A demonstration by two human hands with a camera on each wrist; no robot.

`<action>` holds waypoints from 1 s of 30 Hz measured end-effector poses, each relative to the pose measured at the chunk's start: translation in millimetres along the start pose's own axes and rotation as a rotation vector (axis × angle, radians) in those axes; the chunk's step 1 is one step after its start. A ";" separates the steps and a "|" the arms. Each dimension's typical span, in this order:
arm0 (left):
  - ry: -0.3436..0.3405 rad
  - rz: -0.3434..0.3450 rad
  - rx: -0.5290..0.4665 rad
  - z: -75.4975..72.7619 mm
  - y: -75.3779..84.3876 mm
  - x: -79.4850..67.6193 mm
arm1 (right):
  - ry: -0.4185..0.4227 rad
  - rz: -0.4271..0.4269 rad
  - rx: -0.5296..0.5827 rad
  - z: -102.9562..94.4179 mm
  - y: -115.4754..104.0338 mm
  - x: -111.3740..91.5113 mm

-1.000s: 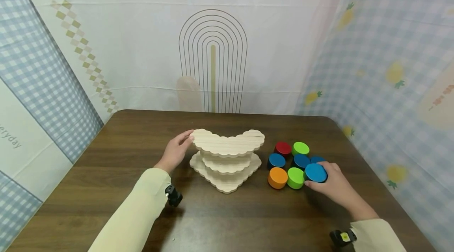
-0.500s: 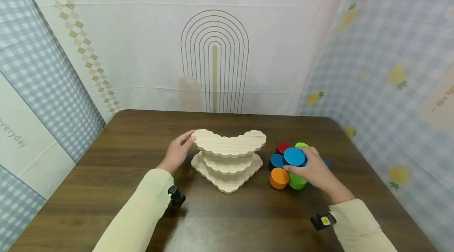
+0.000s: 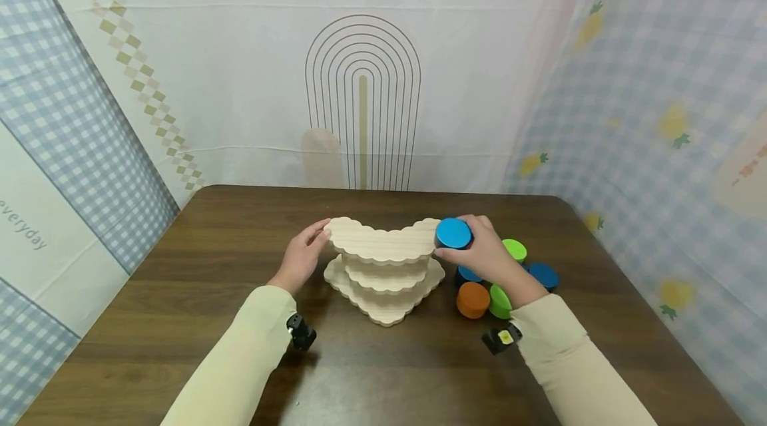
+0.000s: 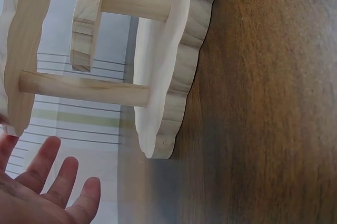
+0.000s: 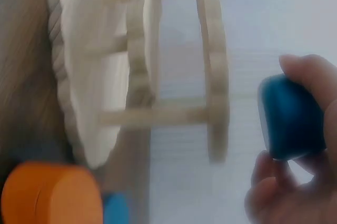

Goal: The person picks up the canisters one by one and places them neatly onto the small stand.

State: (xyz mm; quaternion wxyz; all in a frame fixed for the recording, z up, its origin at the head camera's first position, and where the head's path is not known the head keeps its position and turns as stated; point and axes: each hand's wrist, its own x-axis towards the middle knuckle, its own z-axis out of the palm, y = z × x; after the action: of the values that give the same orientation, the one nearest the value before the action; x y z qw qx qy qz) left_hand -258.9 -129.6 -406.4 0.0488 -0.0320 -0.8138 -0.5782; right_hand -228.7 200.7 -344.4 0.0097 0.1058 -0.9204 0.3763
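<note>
Stand point(image 3: 385, 274): three scalloped wood tiers on dowels point(image 4: 87, 88), upright on the table point(image 3: 383, 373).
Blue piece point(image 3: 453, 233): in the air at the right end of the top tier point(image 3: 383, 246); right wrist view shows a gap between it and the tier, so not down.
Right hand point(image 3: 484, 249): thumb and fingers gripping the blue piece by its sides.
Left hand point(image 3: 299, 254): thumb and a finger pinching the top tier's left end; other fingers loose.
Placement, my read: keep it level, lower onto the broad part of the tier, clear of the scalloped edge, then release.
Bracing: keep the left pinch light; pressing one end may tip the stand.
Loose pieces: orange piece point(image 3: 473, 300), two green, more blue, right of the stand, partly hidden by the arm.
Containers: possibly lidded tubs, orange shows a seam; contents not visible.
</note>
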 end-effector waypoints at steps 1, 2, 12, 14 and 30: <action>0.002 0.002 -0.002 0.1 -0.1 0.0 | -0.002 0.000 0.006 2.9 -3.1 3.4; 0.005 0.002 -0.004 0.5 0.5 -0.3 | -0.004 -0.001 0.013 5.9 -6.3 6.6; 0.016 -0.005 -0.020 1.5 0.3 -0.2 | 0.002 -0.044 0.033 31.5 -39.6 34.1; 0.015 -0.009 -0.030 1.5 -0.4 0.1 | -0.001 -0.058 0.039 35.7 -45.3 39.4; 0.014 -0.011 -0.073 4.6 -6.3 0.9 | -0.084 -0.077 0.057 69.0 -83.9 66.9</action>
State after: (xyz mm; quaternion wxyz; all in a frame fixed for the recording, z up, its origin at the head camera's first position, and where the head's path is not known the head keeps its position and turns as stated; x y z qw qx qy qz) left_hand -260.7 -127.4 -413.7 0.0501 -0.0252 -0.7919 -0.6081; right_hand -272.9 81.9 -329.4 -0.0175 0.1572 -0.9042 0.3967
